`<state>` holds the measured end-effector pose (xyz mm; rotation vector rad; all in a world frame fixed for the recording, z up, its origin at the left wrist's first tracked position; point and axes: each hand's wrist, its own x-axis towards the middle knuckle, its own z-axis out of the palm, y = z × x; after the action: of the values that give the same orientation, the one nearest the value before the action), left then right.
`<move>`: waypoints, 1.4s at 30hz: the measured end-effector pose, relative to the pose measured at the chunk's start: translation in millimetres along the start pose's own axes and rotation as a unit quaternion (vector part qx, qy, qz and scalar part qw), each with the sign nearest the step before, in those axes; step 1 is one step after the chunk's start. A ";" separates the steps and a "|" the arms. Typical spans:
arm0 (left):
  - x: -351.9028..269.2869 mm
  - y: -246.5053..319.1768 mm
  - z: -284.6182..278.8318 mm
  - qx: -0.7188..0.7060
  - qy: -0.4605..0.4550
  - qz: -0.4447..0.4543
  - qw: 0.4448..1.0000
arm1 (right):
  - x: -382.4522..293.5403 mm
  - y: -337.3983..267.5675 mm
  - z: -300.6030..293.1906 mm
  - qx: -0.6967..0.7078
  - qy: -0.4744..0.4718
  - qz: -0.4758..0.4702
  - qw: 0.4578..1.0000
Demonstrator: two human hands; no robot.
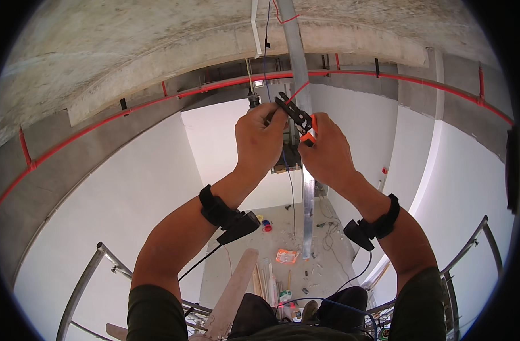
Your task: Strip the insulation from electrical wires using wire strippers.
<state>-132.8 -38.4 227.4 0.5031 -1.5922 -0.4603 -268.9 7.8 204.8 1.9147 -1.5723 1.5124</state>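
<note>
My right hand (330, 151) grips the orange handles of a wire stripper (300, 115) with black jaws, raised in front of me near the ceiling. A red wire (298, 91) runs from the metal channel down to the jaws. Beside the jaw tips, my left hand (260, 138) has its thumb and forefinger pinched together on the red wire; the fingers hide the wire's end. A blue wire (266, 64) hangs from above, passes behind my left hand and continues below it. The galvanized metal channel (298, 51) extends downward behind the tool.
A red pipe (349, 72) crosses under the concrete ceiling (136, 42). A black cylindrical fitting (254, 100) hangs behind my left hand. Metal guard rails (79, 290) flank me. A long blade-shaped board (232, 294) leans at lower left. Far below, the floor (251, 238) carries an orange packet (287, 256) and cables.
</note>
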 end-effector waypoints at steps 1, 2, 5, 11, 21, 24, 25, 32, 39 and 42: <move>0.3 -2.2 -0.8 -0.012 -0.003 -0.006 1.000 | -0.7 -0.1 1.7 0.000 0.002 0.003 1.000; 1.1 -4.4 -1.9 -0.012 -0.002 -0.005 1.000 | -1.0 0.2 3.6 0.000 0.004 0.006 1.000; 2.4 -6.7 -1.2 0.027 -0.020 -0.010 0.999 | -2.7 9.4 7.7 0.001 0.019 0.003 1.000; -3.4 -10.2 3.1 0.011 -0.041 -0.022 0.999 | -1.1 25.8 14.0 -0.058 -0.012 0.008 0.998; 7.4 -4.3 0.8 -0.039 -0.116 -0.087 0.989 | 1.9 38.9 3.3 0.118 -0.096 0.066 0.986; 11.8 -4.5 -0.2 0.007 -0.119 -0.082 0.990 | 4.8 41.7 -1.8 0.167 -0.140 0.112 0.969; 13.9 -6.2 -1.1 0.043 -0.111 -0.077 0.990 | 5.7 42.0 -0.5 0.175 -0.136 0.125 0.967; 33.1 -6.4 4.3 0.100 -0.052 -0.055 0.992 | 17.2 36.4 6.2 0.231 -0.062 0.166 0.957; 63.5 3.2 5.3 0.202 -0.027 0.025 0.979 | 60.4 112.5 -8.8 0.604 0.084 0.275 0.743; 80.5 -4.4 -28.4 0.242 0.001 0.019 0.970 | 64.7 176.6 -81.7 0.506 0.239 0.299 0.773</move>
<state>-109.3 -88.0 293.0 0.8371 -1.7107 -0.0343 -467.3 -41.0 222.0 1.0742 -1.2258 3.2979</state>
